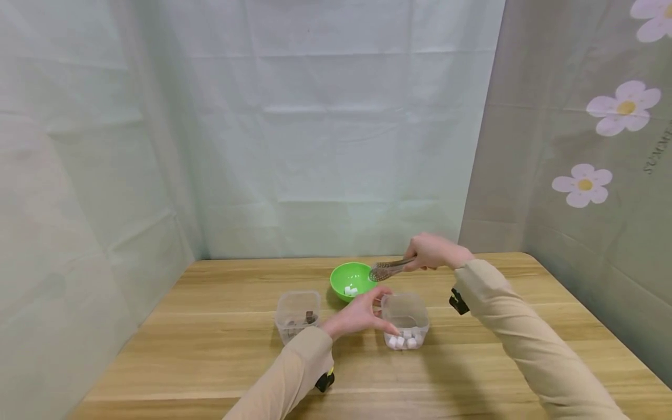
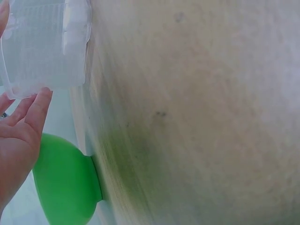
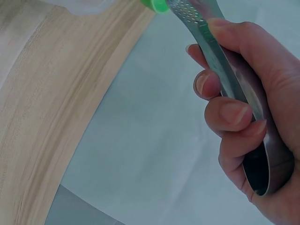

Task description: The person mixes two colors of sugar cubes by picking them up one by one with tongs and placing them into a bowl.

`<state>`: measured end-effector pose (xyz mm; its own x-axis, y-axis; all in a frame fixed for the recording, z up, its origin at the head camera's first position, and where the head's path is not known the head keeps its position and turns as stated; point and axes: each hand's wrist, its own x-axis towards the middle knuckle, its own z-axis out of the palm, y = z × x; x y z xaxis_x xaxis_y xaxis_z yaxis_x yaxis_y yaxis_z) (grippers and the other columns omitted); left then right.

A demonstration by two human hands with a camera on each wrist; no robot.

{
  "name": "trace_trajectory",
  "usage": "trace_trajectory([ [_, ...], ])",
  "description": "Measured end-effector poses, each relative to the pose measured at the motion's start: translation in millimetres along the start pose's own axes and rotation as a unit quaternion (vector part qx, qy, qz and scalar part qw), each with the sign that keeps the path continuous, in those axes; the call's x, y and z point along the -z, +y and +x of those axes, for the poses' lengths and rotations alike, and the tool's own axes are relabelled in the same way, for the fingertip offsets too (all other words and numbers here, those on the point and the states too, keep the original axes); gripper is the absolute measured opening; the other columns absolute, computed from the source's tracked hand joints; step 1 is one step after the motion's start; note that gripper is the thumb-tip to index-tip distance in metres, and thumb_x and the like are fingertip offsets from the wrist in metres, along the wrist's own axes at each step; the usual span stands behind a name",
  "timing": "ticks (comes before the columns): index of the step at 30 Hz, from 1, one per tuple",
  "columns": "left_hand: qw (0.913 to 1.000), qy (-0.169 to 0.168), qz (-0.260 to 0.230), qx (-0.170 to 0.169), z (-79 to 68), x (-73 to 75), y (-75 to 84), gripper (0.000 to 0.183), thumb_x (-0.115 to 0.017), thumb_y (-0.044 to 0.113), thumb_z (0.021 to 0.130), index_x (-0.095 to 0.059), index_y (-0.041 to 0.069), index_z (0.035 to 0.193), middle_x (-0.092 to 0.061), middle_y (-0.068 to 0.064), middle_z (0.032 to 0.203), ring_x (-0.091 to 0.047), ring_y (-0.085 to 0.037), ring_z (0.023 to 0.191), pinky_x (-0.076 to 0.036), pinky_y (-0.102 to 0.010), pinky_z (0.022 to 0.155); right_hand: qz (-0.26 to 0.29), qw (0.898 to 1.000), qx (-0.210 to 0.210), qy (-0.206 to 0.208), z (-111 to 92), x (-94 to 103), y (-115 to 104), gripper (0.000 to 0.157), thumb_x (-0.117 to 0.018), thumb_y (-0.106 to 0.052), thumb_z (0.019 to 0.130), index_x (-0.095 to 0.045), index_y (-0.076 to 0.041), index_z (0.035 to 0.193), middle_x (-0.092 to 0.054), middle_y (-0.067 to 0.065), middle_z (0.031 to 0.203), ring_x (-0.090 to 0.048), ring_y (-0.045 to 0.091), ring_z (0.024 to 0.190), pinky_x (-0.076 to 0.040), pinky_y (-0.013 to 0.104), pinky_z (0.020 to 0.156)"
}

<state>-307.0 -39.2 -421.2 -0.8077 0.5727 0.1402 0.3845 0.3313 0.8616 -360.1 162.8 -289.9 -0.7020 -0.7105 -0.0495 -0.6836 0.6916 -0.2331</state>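
Note:
My right hand (image 1: 433, 251) grips a pair of metal tongs (image 3: 225, 70) with perforated ends, fingers curled round both arms. The tong ends reach over the right rim of a green bowl (image 1: 342, 275), a small white piece showing right at their tips. A few white cubes (image 1: 350, 290) lie inside the bowl. My left hand (image 1: 359, 315) holds a clear plastic container (image 1: 405, 302), thumb on the near side and fingers on the far side. Several white cubes (image 1: 411, 343) lie in that container. In the left wrist view, fingertips press the container wall (image 2: 47, 56).
Left of my left hand stands a second clear plastic container (image 1: 297, 300) with dark brown pieces (image 1: 310, 317) in it. The wooden table (image 1: 220, 350) ends at pale hanging cloth (image 1: 336, 146) behind and on both sides.

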Motion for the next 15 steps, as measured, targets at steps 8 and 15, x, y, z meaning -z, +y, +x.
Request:
trace_trajectory([
  [8,1.0,0.002,-0.001,-0.001,-0.7,-1.0,0.5,0.082,-0.082,0.031,0.065,-0.039,0.011,0.132,-0.051,-0.006,0.119,-0.048,-0.021,0.106,-0.043,-0.028,0.081,-0.009,1.0,-0.015,-0.002,2.8,-2.7,-2.3,0.026,-0.066,-0.016,0.083,-0.059,-0.017,0.059,-0.049,0.001,0.046,-0.033,0.005,0.036,-0.029,0.019,0.038],
  [15,0.999,0.017,0.04,-0.005,-0.3,-1.4,0.2,0.08,-0.082,0.035,0.064,-0.041,0.016,0.13,-0.05,-0.005,0.12,-0.047,-0.018,0.106,-0.04,-0.03,0.084,0.001,0.999,-0.029,0.02,-3.2,3.8,0.4,0.014,-0.067,-0.017,0.083,-0.072,-0.008,0.092,-0.054,-0.007,0.053,-0.035,0.007,0.035,-0.034,0.022,0.038],
])
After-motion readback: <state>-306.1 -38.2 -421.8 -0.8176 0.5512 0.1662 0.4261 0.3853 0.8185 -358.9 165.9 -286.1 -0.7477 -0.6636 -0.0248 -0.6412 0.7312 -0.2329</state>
